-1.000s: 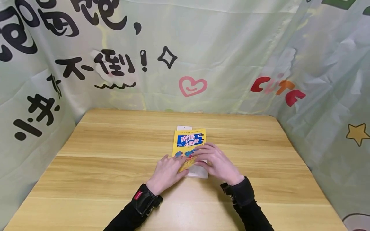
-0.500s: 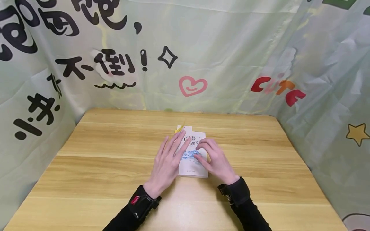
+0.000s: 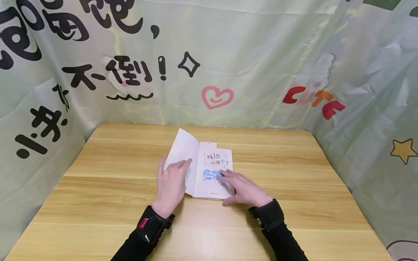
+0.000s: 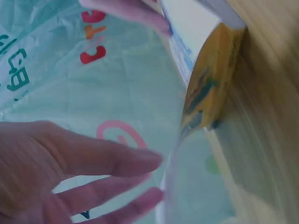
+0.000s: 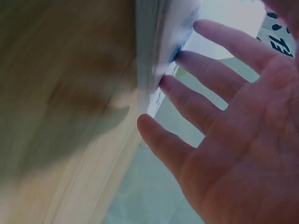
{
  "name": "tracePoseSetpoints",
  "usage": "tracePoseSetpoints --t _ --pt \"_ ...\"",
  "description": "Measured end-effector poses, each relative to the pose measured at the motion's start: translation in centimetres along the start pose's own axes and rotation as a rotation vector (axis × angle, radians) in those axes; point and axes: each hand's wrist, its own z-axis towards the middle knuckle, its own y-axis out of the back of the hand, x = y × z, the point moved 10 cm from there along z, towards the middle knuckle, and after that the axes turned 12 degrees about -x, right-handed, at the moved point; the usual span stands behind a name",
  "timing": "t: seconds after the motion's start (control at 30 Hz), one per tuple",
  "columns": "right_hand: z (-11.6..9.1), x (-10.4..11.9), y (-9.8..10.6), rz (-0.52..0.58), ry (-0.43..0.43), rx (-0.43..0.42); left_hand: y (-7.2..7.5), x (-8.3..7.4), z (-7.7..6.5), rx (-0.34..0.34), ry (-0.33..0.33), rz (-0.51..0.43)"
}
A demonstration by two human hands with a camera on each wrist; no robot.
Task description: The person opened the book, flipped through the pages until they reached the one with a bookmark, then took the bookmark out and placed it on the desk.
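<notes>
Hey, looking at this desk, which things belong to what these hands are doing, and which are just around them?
In use:
- book, lying open
- its opened cover, at the left hand
- its printed page, under the right hand's fingers

Just around:
- wooden table
- printed cloth backdrop
- black wristbands, worn
</notes>
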Motion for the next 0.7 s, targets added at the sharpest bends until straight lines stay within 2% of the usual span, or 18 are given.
tracePoseSetpoints --t 0.1,0.27,0.4,0.53,0.7 --pt "-0.2 -0.2 -0.2 -0.014 -0.010 0.021 -1.5 -0.1 -0.6 0.108 -0.035 -0.042" --pt "-0.1 -0.1 -0.1 -0.026 0.015 0.016 -4.9 -1.6 -2.7 0.340 -0.138 -0.160" --pt "0.0 0.0 0.1 -0.009 0.028 0.024 -6.7 -2.4 -4.1 0.486 -0.144 -0.170" --pt "0.0 0.1 0.5 0.019 0.032 0.025 -7.5 -2.8 -4.7 0.555 -0.121 -0.190" --pt "0.0 0.5 0.9 0.039 0.070 -0.001 -7.7 -2.9 -4.7 0.547 -0.129 -0.183"
